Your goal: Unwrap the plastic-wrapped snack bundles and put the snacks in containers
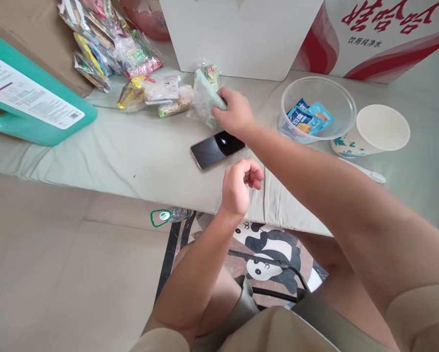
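My right hand (236,111) reaches over the table and is closed on the edge of a pale green packet in clear plastic (204,95). Behind that packet lies a small wrapped snack (211,73). Just below the hand rests a black smartphone (214,150), its right end partly hidden by my wrist. Near the table's front edge, my left hand (237,188) hovers with fingers curled loosely together and nothing visible in them. To the left of the held packet are more wrapped snacks (162,90) in clear and yellow wrappers.
A heap of packaged snacks (131,54) and a green jug (54,122) occupy the left. A white box (237,39) and a red-and-white carton (373,54) stand behind. At right are a clear bowl (346,115) with blue sachets, a paper cup (369,142) and a white stick-like object (373,175).
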The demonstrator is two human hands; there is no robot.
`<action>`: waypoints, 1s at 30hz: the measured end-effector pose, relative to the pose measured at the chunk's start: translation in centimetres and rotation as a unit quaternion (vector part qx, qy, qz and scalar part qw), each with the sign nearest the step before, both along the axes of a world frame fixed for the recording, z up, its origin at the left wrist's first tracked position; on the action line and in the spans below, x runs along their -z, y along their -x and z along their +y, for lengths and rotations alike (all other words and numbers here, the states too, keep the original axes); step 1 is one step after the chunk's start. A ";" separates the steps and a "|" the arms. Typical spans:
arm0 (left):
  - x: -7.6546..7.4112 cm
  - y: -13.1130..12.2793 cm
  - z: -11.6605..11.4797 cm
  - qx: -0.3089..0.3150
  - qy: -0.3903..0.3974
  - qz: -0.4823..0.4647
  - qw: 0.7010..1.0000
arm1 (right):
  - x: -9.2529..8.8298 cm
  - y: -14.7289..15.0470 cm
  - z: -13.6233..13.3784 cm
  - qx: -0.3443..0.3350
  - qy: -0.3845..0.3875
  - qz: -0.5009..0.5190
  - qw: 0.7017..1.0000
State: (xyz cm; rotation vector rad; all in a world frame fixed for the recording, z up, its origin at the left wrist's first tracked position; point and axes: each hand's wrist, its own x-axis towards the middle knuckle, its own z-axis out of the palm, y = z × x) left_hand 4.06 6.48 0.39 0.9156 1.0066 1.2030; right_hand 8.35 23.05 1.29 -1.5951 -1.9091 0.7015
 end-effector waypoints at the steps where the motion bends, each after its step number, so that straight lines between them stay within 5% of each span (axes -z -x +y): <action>1: 0.0 0.1 0.1 -0.008 -0.004 0.004 1.000 | -0.7 -0.8 -0.9 0.004 -0.005 0.035 0.999; 6: 0.1 -0.5 0.3 -0.083 -0.010 -0.018 0.996 | -1.5 -8.3 -10.3 0.080 0.020 0.268 0.960; 10: 0.6 -2.3 -0.4 0.147 -0.041 -0.077 0.985 | 0.5 -14.9 -19.6 0.113 0.091 0.323 0.935; 13: 1.7 -4.2 -1.1 0.175 -0.029 -0.027 0.984 | 1.8 -18.7 -23.3 0.127 0.096 0.255 0.954; 16: 3.7 -5.6 -1.3 0.137 -0.042 0.066 0.987 | 2.9 -23.1 -23.4 0.207 -0.027 0.086 0.974; 19: 5.8 -6.3 -1.0 0.112 -0.061 0.132 0.983 | 4.4 -27.2 -21.9 0.268 -0.105 -0.066 0.955; 23: 7.2 -6.5 -0.9 0.071 -0.100 0.183 0.975 | 5.9 -29.0 -20.5 0.246 -0.063 -0.131 0.958; 30: 7.2 -7.4 -0.8 0.044 -0.112 0.200 0.972 | 5.5 -27.5 -20.6 0.251 0.012 -0.143 0.957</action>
